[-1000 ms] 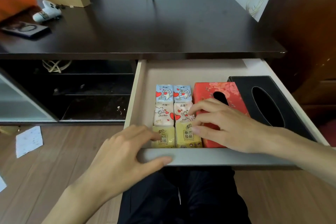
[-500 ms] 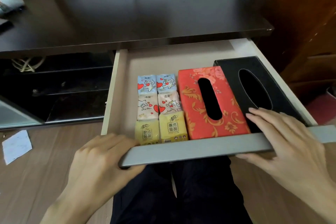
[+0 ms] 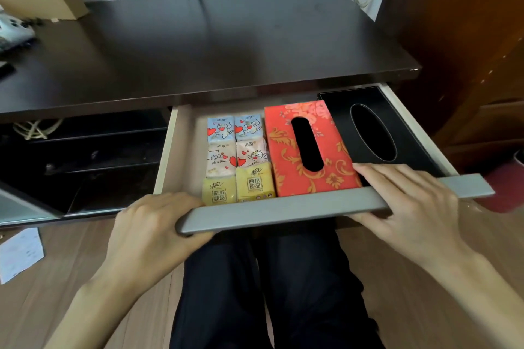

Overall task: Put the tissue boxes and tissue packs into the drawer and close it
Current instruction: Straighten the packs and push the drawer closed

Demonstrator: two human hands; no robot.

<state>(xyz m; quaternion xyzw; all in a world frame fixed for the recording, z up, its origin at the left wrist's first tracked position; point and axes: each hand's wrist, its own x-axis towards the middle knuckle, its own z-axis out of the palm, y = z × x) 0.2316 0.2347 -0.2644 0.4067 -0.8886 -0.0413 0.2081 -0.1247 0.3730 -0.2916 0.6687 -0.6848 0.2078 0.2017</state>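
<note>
Two hands grip the drawer (image 3: pixel 167 150) by its grey front bar (image 3: pixel 326 202): left hand (image 3: pixel 153 232) curled around one end, right hand (image 3: pixel 411 201) draped over. Inside sit soft tissue packs (image 3: pixel 236 159), then a red box (image 3: pixel 309 147) and black box (image 3: pixel 377 127). Light load; push evenly.

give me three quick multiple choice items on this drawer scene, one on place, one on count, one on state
1. Where does the red box lie?
A. between the packs and the black box
B. on the desk
C. on the floor

2. How many packs are in the drawer?
A. four
B. six
C. eight

3. How is the drawer?
A. fully shut
B. taken out
C. partly open, both hands on its front

Answers:
1 A: packs on its left, black box on its right.
2 B: three rows of two.
3 C: the left hand and right hand grip the grey front, contents showing.
</note>
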